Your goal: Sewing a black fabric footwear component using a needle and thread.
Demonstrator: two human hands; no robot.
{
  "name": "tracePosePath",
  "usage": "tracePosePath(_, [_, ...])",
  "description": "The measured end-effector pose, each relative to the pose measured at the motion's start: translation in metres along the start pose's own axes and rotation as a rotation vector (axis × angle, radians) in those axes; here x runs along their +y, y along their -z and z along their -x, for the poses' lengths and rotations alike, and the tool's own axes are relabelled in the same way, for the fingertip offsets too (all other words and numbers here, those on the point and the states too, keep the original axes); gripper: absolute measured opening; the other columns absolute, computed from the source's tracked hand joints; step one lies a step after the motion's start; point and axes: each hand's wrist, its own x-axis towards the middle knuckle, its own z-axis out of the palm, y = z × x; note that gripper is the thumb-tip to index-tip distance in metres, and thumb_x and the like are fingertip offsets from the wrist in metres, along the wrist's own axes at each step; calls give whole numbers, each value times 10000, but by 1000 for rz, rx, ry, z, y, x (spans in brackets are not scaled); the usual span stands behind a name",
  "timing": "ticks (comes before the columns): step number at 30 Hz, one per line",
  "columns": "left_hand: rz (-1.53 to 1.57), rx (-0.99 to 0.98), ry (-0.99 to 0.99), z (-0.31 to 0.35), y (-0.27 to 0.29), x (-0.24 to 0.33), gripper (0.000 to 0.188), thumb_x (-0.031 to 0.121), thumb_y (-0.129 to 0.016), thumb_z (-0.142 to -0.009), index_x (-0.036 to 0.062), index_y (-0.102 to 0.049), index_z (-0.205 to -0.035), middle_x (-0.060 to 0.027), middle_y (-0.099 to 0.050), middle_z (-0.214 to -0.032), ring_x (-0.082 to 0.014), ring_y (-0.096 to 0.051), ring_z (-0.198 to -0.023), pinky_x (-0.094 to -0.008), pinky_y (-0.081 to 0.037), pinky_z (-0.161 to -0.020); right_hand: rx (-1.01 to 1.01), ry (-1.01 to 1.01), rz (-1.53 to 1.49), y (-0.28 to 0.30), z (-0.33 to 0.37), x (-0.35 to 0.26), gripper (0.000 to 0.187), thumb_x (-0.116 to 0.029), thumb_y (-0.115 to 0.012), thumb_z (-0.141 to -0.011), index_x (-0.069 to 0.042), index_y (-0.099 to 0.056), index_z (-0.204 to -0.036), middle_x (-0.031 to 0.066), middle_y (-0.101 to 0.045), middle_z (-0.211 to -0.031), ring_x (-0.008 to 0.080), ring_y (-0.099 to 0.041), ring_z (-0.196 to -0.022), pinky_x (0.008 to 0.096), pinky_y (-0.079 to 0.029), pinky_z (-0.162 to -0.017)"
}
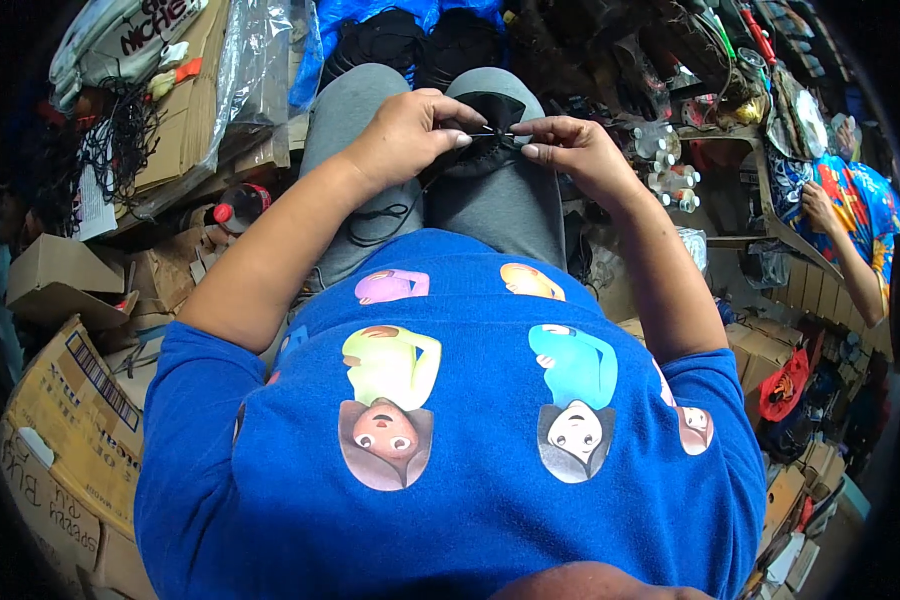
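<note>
At nine o'clock we see open cardboard boxes (65, 275); what lies inside them we cannot tell. More cardboard boxes (760, 350) stand at four o'clock, some holding red and dark goods too small to make out. A red-capped bottle (238, 207) lies at ten o'clock among the cardboard.

Toward twelve o'clock, our left hand (410, 135) is closed, its fingertips pinching a thin black cord (492, 133) that runs across to the right hand (570, 150). That hand is closed too, pinching the same cord just beside the left. Under both hands a black fabric piece (490, 150) rests on our lap, on grey trousers (355, 130). A loose black cord (380, 222) loops over the left thigh.

We see no worktop; the lap carries the work. Around us the room is crowded: clear plastic sheeting (255, 60) at eleven o'clock, white spools (660, 150) on a shelf at two o'clock, and another person in a bright patterned shirt (850, 200) at three o'clock.
</note>
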Motion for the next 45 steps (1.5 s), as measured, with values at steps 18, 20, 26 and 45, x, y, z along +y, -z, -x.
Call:
tracePosePath(18, [-110, 39, -62, -36, 11, 10, 117, 112, -713, -718, 47, -685, -811, -46, -569, -781, -154, -585, -752, -287, -469, -682, 15, 126, 56, -6, -17, -3, 124, -109, -722, -774, -36, -627, -805, -9, -627, -766, 54, -554, -713, 210, -451, -658])
tracePosePath(20, [-328, 112, -159, -38, 15, 10, 116, 123, -709, -720, 49, -677, -802, -65, -579, -777, -176, -595, -742, -298, -469, -674, 8, 131, -15, -4, -19, 2, 126, -121, -727, -770, -35, -641, -802, 5, -641, -764, 62, -565, -691, 211, -457, -634])
tracePosePath(26, [-424, 21, -260, -21, 11, 13, 123, 140, -684, -723, 50, -654, -802, -110, -617, -787, -284, -601, -758, -348, -472, -663, -23, 16, -62, -2, -18, -1, 128, -92, -719, -774, -44, -601, -781, -15, -614, -763, 52, -543, -710, 206, -439, -672])
tracePosePath(45, [-439, -180, -220, -16, 9, 18, 157, 66, -551, -824, 33, -575, -976, -171, -626, -883, -351, -600, -843, -392, -474, -723, 25, 39, -27, 23, 30, 23, 132, -128, -689, -807, -39, -621, -876, -20, -569, -843, 71, -544, -776, 212, -439, -713])
